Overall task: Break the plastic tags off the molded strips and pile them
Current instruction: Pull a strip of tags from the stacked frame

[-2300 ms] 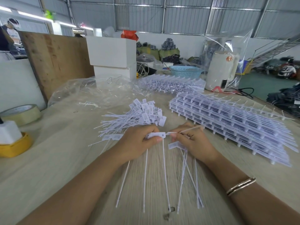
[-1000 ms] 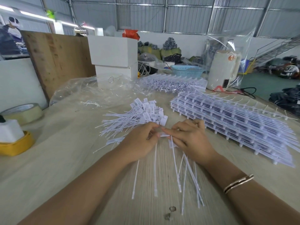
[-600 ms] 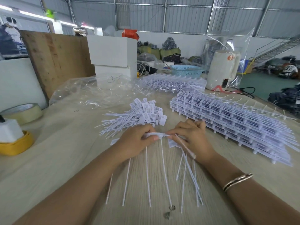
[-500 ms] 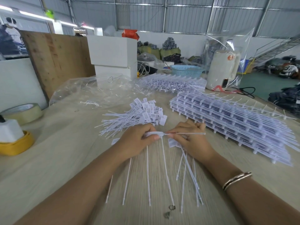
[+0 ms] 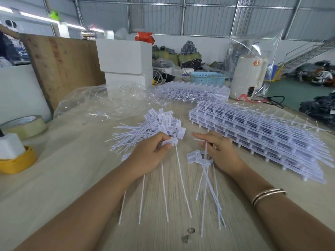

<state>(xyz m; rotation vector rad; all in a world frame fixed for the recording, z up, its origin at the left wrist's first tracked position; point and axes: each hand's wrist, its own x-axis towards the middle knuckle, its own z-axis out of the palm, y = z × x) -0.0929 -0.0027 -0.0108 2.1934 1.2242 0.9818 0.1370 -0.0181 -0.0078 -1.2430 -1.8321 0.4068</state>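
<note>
**Head view: tags being snapped free, most strips still waiting**

Both hands work at the table's near middle. The left hand (image 5: 150, 156) pinches the remaining strip piece (image 5: 170, 142), its white tails hanging toward the viewer. The right hand (image 5: 217, 151) curls round a small bundle of freed tags (image 5: 201, 160). Just beyond lies the finished pile (image 5: 154, 129) (modest so far). To the right, a tall stack of unbroken strips (image 5: 262, 138) remains, with more (image 5: 190, 92) behind.
</note>
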